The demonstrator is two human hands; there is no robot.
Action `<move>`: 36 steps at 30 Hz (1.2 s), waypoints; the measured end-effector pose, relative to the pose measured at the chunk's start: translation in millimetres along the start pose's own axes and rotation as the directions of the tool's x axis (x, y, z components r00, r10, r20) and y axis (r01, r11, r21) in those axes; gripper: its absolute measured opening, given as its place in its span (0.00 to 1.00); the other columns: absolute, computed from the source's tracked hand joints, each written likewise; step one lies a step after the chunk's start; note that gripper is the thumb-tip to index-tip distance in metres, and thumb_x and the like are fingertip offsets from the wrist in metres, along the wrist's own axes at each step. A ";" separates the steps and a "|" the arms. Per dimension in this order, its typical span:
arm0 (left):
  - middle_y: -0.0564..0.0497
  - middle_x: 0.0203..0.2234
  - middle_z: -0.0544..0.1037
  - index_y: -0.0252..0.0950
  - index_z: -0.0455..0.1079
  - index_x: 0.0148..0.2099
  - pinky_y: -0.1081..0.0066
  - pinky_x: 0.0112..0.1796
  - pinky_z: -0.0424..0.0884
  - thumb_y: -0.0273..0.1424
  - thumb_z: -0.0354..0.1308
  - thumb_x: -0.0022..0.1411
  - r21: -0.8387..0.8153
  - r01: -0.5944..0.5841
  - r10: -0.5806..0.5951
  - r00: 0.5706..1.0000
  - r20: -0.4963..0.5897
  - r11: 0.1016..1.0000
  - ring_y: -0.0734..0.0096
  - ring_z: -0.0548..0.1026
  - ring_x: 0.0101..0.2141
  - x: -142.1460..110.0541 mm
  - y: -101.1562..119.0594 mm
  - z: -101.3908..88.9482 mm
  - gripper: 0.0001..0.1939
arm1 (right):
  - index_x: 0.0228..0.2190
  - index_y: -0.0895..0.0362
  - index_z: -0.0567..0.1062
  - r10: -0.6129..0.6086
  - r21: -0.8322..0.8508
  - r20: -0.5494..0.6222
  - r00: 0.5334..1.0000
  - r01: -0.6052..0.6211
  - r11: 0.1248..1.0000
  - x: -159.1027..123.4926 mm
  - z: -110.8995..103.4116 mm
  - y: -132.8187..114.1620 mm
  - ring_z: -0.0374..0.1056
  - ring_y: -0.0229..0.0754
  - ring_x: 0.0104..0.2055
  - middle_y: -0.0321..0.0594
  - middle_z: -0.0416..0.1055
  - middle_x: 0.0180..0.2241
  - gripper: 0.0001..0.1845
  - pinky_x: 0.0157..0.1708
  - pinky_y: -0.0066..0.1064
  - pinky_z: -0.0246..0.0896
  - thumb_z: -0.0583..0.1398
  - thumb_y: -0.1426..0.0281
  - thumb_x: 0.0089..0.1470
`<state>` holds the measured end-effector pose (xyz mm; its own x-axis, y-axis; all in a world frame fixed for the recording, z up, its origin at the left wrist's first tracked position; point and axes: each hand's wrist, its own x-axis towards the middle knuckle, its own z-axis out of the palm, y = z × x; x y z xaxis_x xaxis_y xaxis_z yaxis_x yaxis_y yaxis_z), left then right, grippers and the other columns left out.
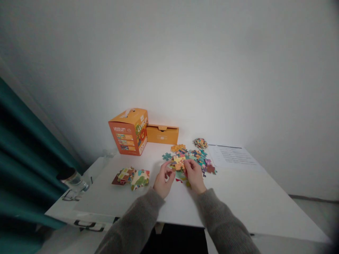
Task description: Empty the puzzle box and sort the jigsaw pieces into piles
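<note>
A small cluster of yellow-orange jigsaw puzzle pieces (179,163) is between my two hands, over a loose heap of colourful puzzle pieces (197,155). My right hand (195,176) pinches the cluster's right side between thumb and fingers. On the other side, my left hand (163,180) is curled, its fingertips at the left edge of the same pieces. Fingers partly hide where each hand makes contact. Green and red pieces (181,176) lie just below the cluster, and a teal piece (166,156) sits beyond my left fingers.
To the left lie stacked larger puzzle pieces (140,179). An orange puzzle box (127,135) and a flat orange carton (162,135) stand against the wall. A round pile of pieces (200,143) and a printed sheet (233,156) are behind right. A glass jar (75,180) and eyeglasses (71,195) are far left.
</note>
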<state>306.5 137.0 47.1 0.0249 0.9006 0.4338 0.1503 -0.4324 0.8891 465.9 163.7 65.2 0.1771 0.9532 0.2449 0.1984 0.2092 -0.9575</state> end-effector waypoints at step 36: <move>0.52 0.21 0.76 0.32 0.68 0.50 0.69 0.28 0.71 0.46 0.55 0.63 -0.538 0.173 -0.271 0.957 -0.107 0.825 0.71 0.74 0.22 6.8 5.2 -7.8 0.23 | 0.25 0.54 0.65 -0.018 0.105 0.323 0.946 -0.017 0.994 -19.3 7.5 -11.6 0.54 0.34 0.17 0.28 0.59 0.15 0.21 0.19 0.27 0.47 0.56 0.50 0.59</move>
<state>299.7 140.5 55.9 -0.1226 0.9741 0.1901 -0.4030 -0.2239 0.8874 452.9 144.5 70.4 -0.1468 0.9688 0.1996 0.0933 0.2145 -0.9723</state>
